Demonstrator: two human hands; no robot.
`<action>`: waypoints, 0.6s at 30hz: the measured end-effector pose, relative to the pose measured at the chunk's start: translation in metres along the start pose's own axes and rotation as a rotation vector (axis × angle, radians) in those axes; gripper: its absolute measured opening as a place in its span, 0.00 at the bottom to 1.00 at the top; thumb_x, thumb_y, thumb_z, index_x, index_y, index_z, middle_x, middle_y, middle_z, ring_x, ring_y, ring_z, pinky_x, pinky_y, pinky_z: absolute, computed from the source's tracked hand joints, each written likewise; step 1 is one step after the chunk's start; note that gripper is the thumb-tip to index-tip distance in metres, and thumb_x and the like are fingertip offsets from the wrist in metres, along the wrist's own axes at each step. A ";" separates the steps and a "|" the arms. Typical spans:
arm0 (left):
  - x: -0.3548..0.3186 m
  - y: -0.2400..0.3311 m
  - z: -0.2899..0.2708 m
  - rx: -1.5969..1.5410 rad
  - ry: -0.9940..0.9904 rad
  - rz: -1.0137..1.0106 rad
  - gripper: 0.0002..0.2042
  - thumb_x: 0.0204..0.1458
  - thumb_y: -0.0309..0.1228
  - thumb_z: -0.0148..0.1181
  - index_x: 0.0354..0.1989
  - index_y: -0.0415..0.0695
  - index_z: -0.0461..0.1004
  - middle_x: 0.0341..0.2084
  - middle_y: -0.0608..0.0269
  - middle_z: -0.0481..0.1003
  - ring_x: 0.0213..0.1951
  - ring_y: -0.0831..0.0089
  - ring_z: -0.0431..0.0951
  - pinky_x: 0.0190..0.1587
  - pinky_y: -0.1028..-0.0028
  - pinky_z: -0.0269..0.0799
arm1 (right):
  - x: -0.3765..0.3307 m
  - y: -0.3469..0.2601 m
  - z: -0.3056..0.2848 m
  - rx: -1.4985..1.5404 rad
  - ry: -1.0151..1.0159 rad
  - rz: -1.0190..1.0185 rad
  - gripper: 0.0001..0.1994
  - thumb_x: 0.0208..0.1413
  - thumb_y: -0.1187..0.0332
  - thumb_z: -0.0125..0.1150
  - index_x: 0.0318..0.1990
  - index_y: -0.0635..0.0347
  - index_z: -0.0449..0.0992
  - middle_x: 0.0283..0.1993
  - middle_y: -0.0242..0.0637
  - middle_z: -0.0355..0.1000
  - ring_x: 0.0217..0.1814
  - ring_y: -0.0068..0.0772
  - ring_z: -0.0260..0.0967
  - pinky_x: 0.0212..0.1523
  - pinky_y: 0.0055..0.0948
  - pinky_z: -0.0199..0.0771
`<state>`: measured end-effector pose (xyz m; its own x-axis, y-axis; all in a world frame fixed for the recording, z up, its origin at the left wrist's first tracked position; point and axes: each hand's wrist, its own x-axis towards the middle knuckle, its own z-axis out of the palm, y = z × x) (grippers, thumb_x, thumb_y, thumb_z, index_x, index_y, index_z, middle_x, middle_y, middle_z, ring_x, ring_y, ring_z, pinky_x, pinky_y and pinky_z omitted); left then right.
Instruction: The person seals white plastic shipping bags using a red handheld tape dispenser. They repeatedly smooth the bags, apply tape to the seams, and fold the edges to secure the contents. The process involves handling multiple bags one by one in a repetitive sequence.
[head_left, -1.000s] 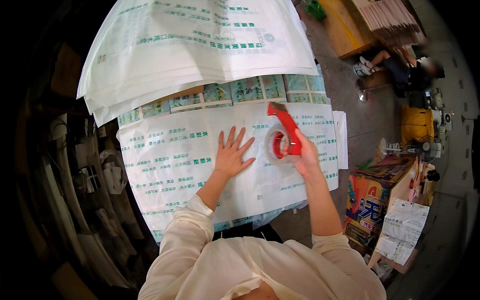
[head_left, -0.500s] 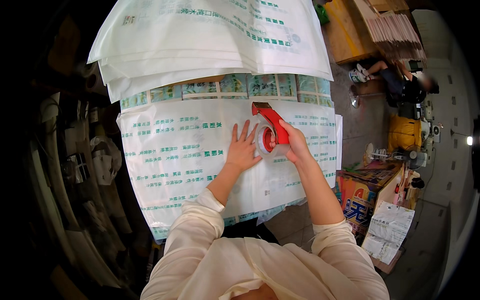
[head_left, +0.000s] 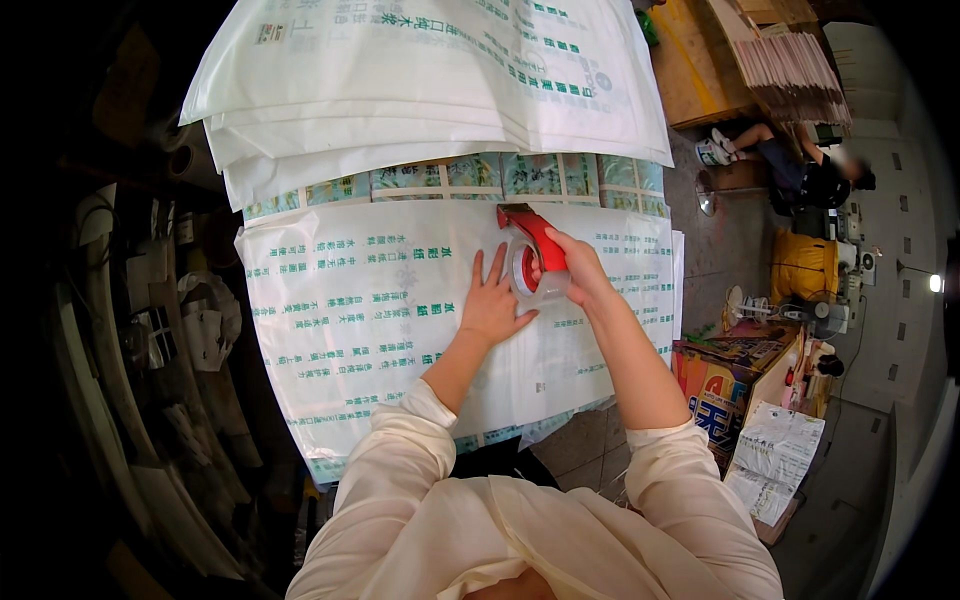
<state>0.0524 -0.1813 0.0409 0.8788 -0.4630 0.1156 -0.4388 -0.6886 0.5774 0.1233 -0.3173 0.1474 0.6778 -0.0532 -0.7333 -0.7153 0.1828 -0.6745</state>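
My right hand point(head_left: 583, 268) is closed around a red tape dispenser point(head_left: 545, 242) carrying a roll of clear tape. The dispenser's cutter end points away from me and lies close to the far edge of a white printed plastic sheet point(head_left: 350, 320). Flat on that sheet, just left of the tape roll, rests my left hand point(head_left: 490, 308) with its fingers spread. Beyond the sheet's edge shows a row of green-and-blue patterned wrapped packs point(head_left: 435, 180) with pale straps. Whether tape is stuck to the sheet under the dispenser is hidden.
More white printed sheets point(head_left: 430, 90) cover the far part of the stack. To the right are a colourful printed carton point(head_left: 715, 390), papers point(head_left: 775, 460) and a stack of thin boards point(head_left: 790, 70). Another person point(head_left: 800, 175) sits farther off. Shelving with long rolls point(head_left: 120, 400) stands left.
My right hand and the dispenser have shifted slightly left and toward the sheet's far edge. My left hand stays flat, moved slightly to the right.
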 end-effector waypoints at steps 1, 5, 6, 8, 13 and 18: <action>0.000 0.000 0.000 0.004 -0.008 -0.002 0.34 0.47 0.58 0.57 0.61 0.55 0.68 0.64 0.60 0.60 0.72 0.51 0.41 0.69 0.40 0.27 | 0.002 0.000 0.000 -0.004 0.003 0.004 0.15 0.63 0.62 0.51 0.40 0.70 0.74 0.30 0.43 0.75 0.26 0.33 0.72 0.29 0.32 0.75; 0.000 -0.001 -0.002 0.017 -0.019 -0.005 0.33 0.47 0.57 0.57 0.61 0.55 0.69 0.64 0.59 0.60 0.72 0.51 0.40 0.69 0.40 0.27 | 0.009 -0.003 0.002 0.008 0.000 0.048 0.15 0.63 0.63 0.51 0.42 0.70 0.74 0.31 0.43 0.75 0.27 0.33 0.73 0.29 0.31 0.75; 0.000 -0.001 -0.002 0.018 -0.015 -0.003 0.33 0.47 0.57 0.57 0.61 0.55 0.69 0.64 0.59 0.60 0.72 0.51 0.40 0.69 0.40 0.27 | 0.011 -0.003 0.000 0.012 -0.016 0.052 0.15 0.64 0.63 0.51 0.43 0.70 0.74 0.31 0.43 0.75 0.27 0.33 0.73 0.29 0.31 0.75; 0.001 0.000 -0.002 0.007 -0.012 -0.003 0.33 0.47 0.57 0.57 0.61 0.55 0.69 0.64 0.59 0.60 0.72 0.51 0.40 0.69 0.40 0.27 | 0.016 -0.003 -0.005 0.019 -0.049 0.062 0.15 0.64 0.63 0.51 0.43 0.70 0.74 0.31 0.43 0.75 0.27 0.33 0.73 0.29 0.32 0.76; 0.000 0.001 -0.003 0.012 0.012 0.014 0.33 0.47 0.57 0.57 0.61 0.54 0.69 0.64 0.59 0.60 0.71 0.51 0.41 0.68 0.40 0.28 | 0.023 -0.020 0.001 -0.019 0.008 0.190 0.15 0.64 0.63 0.51 0.45 0.69 0.72 0.31 0.43 0.73 0.26 0.33 0.71 0.29 0.33 0.77; 0.000 0.002 -0.006 0.000 0.061 0.037 0.34 0.47 0.55 0.57 0.61 0.51 0.68 0.60 0.56 0.64 0.71 0.53 0.43 0.68 0.40 0.30 | 0.027 -0.049 0.015 0.003 0.101 0.346 0.15 0.64 0.63 0.50 0.44 0.70 0.71 0.32 0.46 0.73 0.28 0.35 0.72 0.31 0.36 0.79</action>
<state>0.0530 -0.1796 0.0472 0.8718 -0.4530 0.1862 -0.4712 -0.6719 0.5714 0.1792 -0.3127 0.1622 0.3754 -0.0841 -0.9230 -0.8989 0.2099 -0.3847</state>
